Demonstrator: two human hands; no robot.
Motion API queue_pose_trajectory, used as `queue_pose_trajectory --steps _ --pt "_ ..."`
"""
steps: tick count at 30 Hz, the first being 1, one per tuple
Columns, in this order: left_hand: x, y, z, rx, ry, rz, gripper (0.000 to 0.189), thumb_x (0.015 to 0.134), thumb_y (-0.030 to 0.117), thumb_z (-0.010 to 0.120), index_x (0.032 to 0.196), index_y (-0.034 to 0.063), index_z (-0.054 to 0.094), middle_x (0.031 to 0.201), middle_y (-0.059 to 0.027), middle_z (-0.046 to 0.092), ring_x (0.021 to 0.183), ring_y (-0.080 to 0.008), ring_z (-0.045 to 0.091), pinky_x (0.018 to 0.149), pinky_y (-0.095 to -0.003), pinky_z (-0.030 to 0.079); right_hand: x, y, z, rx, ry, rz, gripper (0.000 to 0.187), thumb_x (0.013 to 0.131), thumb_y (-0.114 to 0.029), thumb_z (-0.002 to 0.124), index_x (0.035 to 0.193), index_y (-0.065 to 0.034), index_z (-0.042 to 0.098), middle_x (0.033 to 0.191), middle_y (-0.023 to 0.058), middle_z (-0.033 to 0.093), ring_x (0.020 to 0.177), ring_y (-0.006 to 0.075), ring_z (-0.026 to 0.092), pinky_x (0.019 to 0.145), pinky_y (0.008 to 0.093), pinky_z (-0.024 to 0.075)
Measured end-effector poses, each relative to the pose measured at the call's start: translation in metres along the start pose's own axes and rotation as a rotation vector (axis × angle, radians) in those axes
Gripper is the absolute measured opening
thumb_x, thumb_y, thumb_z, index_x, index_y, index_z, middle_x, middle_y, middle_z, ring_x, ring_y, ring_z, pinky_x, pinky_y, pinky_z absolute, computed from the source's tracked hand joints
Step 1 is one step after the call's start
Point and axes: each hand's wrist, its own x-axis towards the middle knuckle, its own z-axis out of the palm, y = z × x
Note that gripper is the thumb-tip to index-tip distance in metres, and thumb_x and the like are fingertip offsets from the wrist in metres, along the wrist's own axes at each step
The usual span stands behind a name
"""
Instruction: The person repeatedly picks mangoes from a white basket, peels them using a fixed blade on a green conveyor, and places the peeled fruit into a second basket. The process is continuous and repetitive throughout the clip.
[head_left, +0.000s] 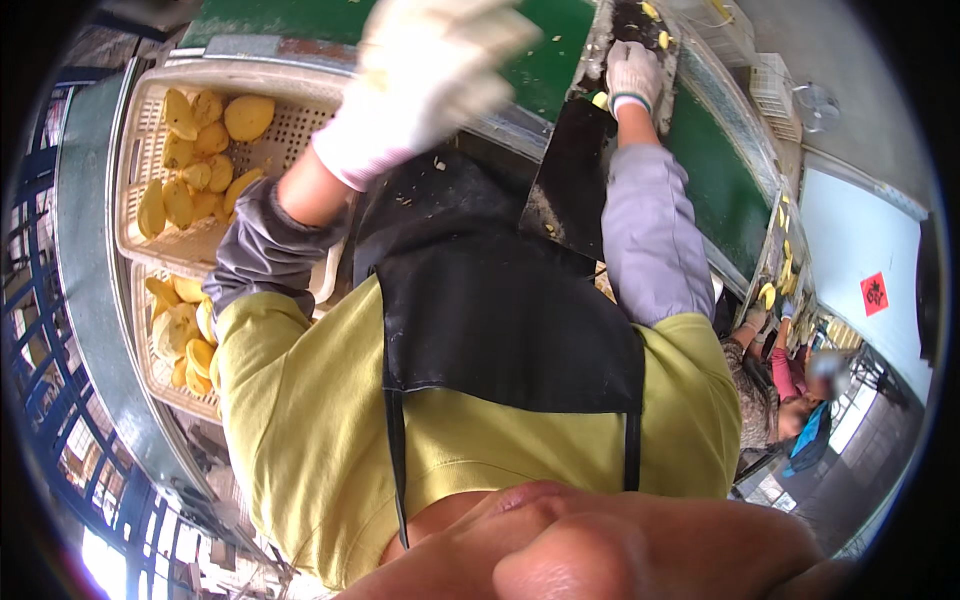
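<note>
My left hand (431, 82), in a white work glove with a pink cuff, is raised and blurred by movement above the green conveyor belt (547, 37); whether it holds anything does not show. My right hand (634, 71), in a pale knit glove, rests with curled fingers on a dark, dirty board (622, 22) across the belt; its palm side is hidden. Small yellow peel pieces (664, 39) lie just beyond it. To the left, a perforated plastic crate (124, 169) holds several yellow peeled fruit pieces (250, 118), perhaps mango.
Another crate (142, 360) of yellow fruit (176, 330) stands nearer on the left. A metal rail (277, 52) edges the belt. Farther right, co-workers (757, 375) handle yellow pieces at the same line. White crates (772, 94) and a fan (816, 106) stand behind it.
</note>
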Motion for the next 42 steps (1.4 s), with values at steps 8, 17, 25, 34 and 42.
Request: queue_pose_trajectory --steps 8,17,25,34,42 --pt "-0.331 -0.177 0.084 -0.553 0.019 -1.737 0.074 0.098 0.043 0.078 0.153 -0.0011 0.056 0.146 -0.0179 0.065 0.13 -0.0272 0.062 0.112 -0.0435 0.05 -0.189 -0.008 -0.04 0.507 0.051 -0.741 0.033 0.086 -0.013 0.084 0.117 -0.0044 0.073 0.125 0.0157 0.066 0.125 0.0413 0.064 0.11 0.0531 0.0524" --pt "-0.434 -0.211 0.216 -0.955 -0.308 -1.721 0.068 0.104 0.05 0.073 0.149 0.0015 0.058 0.133 -0.0126 0.071 0.113 -0.0281 0.07 0.097 -0.0419 0.059 -0.147 -0.074 -0.013 0.659 0.044 -0.576 0.039 0.088 -0.012 0.082 0.125 -0.0041 0.075 0.131 0.0176 0.071 0.123 0.0413 0.068 0.108 0.0497 0.0558" --pt "-0.211 -0.054 0.059 -1.089 0.885 -1.181 0.057 0.11 0.056 0.054 0.134 0.0053 0.065 0.125 -0.0129 0.072 0.111 -0.0296 0.073 0.093 -0.049 0.066 -0.195 -0.072 -0.039 1.043 -0.161 -0.46 0.031 0.097 -0.011 0.079 0.128 -0.0086 0.075 0.135 0.0125 0.072 0.126 0.0324 0.069 0.109 0.0425 0.0559" --pt "0.013 -0.009 0.205 -1.343 0.021 -1.195 0.042 0.114 0.019 0.054 0.151 -0.0023 0.058 0.15 -0.0143 0.061 0.143 -0.0255 0.056 0.12 -0.0376 0.046 -0.184 0.012 -0.045 0.766 0.102 -0.121 0.054 0.094 -0.012 0.081 0.144 -0.0013 0.065 0.143 0.0274 0.065 0.134 0.0436 0.064 0.115 0.0495 0.0528" --pt "0.033 -0.04 0.422 -1.615 -0.683 -1.13 0.046 0.119 0.032 0.045 0.156 0.0088 0.059 0.159 -0.0136 0.063 0.141 -0.0271 0.062 0.12 -0.0455 0.05 -0.113 0.04 -0.027 0.355 0.342 -0.343 0.027 0.091 -0.022 0.077 0.116 -0.0103 0.077 0.122 0.013 0.073 0.113 0.0419 0.067 0.102 0.0535 0.0542"
